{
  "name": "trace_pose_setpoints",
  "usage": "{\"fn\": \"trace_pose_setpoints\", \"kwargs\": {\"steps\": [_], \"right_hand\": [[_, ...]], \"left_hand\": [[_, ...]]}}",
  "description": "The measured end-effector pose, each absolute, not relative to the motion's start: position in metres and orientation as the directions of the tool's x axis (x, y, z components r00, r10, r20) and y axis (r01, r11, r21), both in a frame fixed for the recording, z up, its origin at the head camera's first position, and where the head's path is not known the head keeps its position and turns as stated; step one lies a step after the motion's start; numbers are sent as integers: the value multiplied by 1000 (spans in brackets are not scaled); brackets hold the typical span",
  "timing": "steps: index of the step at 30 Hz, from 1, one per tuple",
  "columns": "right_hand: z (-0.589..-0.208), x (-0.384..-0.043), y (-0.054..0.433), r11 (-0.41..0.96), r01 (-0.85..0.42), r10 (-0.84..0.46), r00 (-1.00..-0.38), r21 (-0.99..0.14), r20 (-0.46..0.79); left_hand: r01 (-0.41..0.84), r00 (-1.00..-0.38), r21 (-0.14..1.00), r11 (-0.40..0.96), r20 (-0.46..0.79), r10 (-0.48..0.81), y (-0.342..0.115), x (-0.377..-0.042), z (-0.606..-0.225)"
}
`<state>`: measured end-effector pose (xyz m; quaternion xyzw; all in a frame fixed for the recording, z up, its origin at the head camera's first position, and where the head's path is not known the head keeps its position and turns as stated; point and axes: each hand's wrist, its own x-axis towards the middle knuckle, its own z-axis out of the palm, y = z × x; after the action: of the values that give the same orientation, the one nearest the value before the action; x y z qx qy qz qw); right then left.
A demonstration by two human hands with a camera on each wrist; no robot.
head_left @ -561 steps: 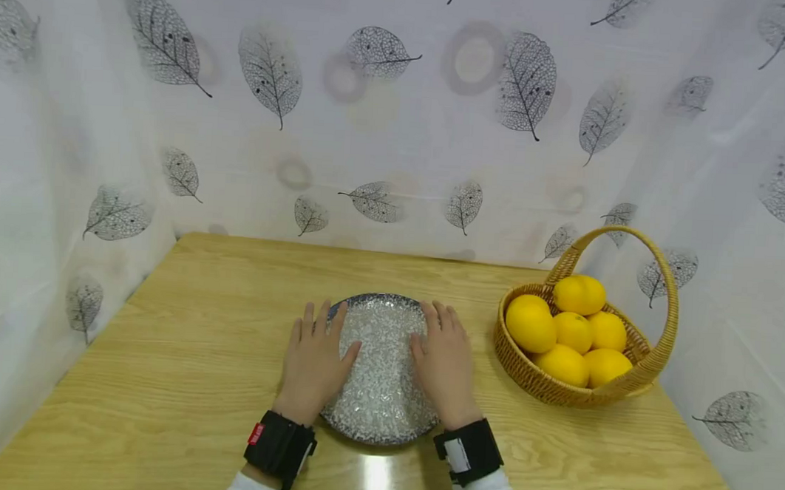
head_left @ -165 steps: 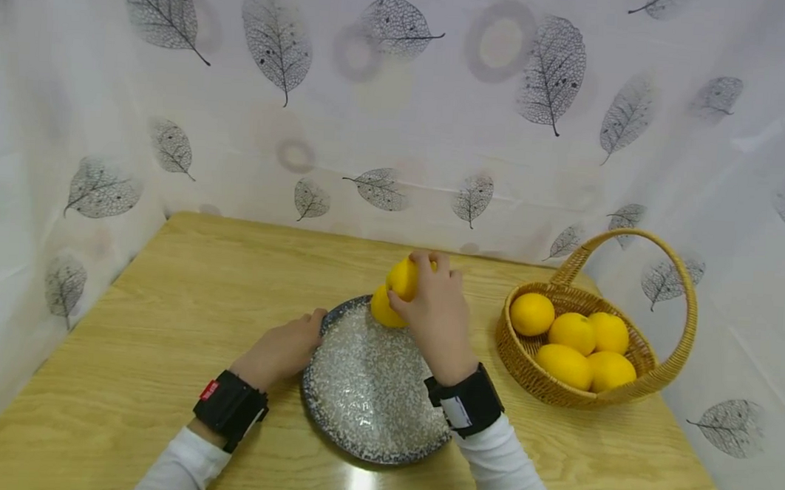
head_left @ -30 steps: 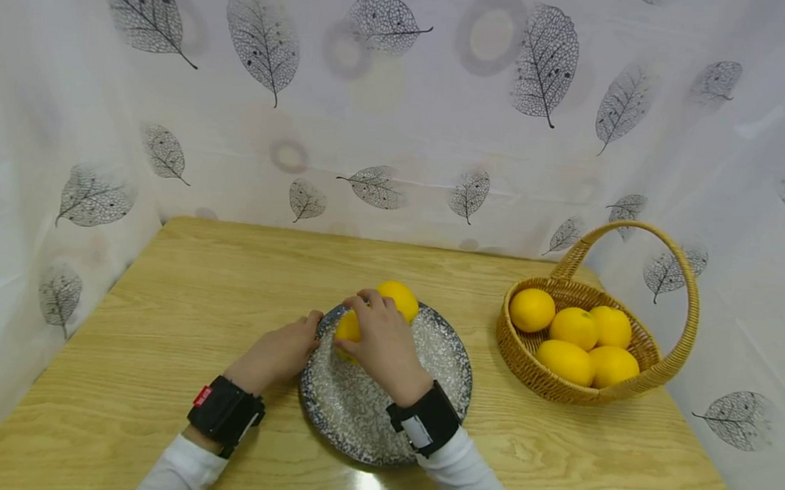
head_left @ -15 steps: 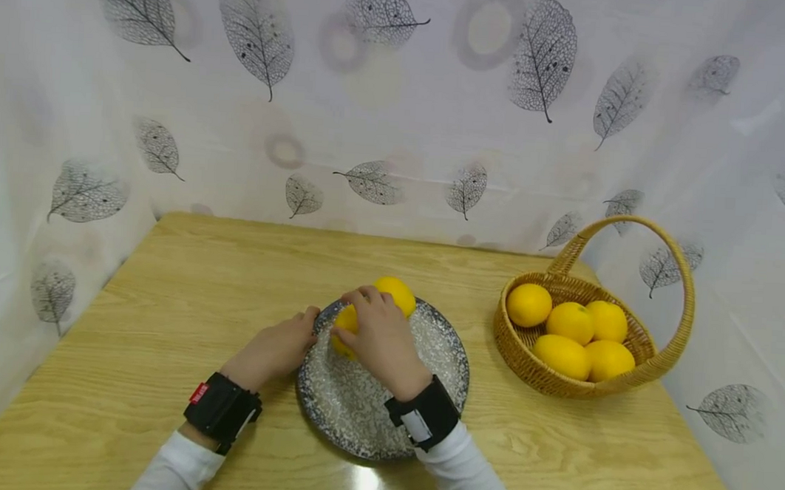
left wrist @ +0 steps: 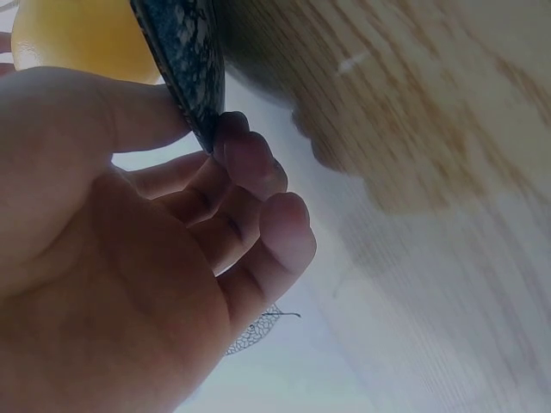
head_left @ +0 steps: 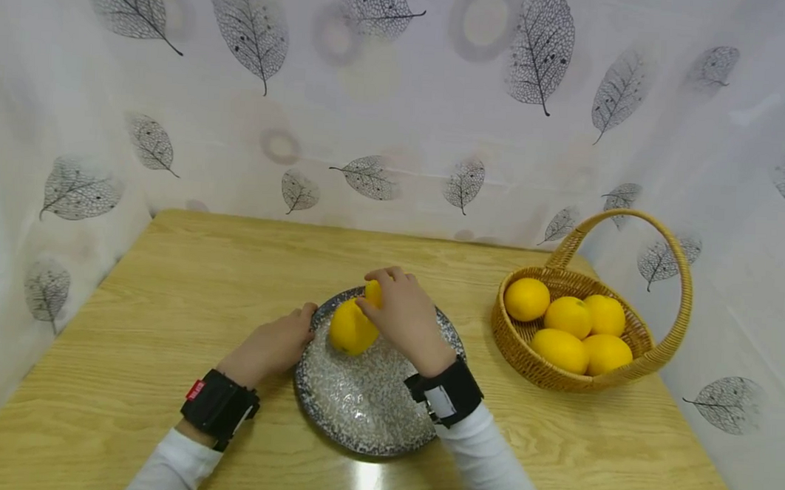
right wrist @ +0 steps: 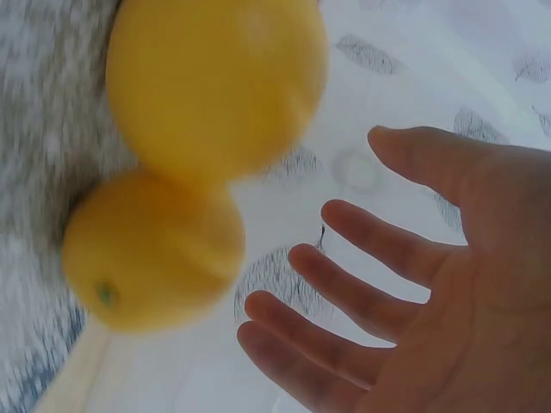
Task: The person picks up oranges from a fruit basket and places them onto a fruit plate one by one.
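Observation:
A round speckled grey plate with a dark rim lies on the table. My left hand holds its left rim, thumb above and fingers below in the left wrist view, where the rim shows edge-on. Two yellow oranges sit side by side at the plate's far part: a nearer orange and a farther orange, partly covered by my right hand. In the right wrist view both oranges, the larger-looking orange and the orange with a green stem spot, stand apart from my spread fingers.
A wicker basket with a tall arched handle stands right of the plate, holding several more oranges. Leaf-patterned white curtain hangs behind and at both sides of the wooden table.
My right hand has let go of the nearer orange and moved up and to the right, off it. My left hand keeps its hold on the plate rim. The head view has shifted slightly.

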<state>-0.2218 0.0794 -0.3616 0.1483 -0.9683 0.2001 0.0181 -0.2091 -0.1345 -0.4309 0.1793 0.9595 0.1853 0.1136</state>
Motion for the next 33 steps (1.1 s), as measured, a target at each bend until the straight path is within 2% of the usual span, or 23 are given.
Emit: {"fn": "trace_pose_setpoints", "kwargs": {"steps": [4,12,23,33], "right_hand": [[-353,-232,99,894,-226,-216,-974,-387,69],[-342,-251,157,910,-170,-166,-985,-378,43],[-322,-275,234,947,-84,-107,-993,-309,-58],[-326,-287,281,963,-28,-71,-986,-267,-153]], "left_hand": [[306,-910,390,868,-150,387,-135,-210,-432],[296,-911,396,869,-157,382,-135,-212,-438],[296,-913,409,863,-145,382,-137,-211,-436],[290,-913,416,862,-150,379,-137,-212,-437]]}}
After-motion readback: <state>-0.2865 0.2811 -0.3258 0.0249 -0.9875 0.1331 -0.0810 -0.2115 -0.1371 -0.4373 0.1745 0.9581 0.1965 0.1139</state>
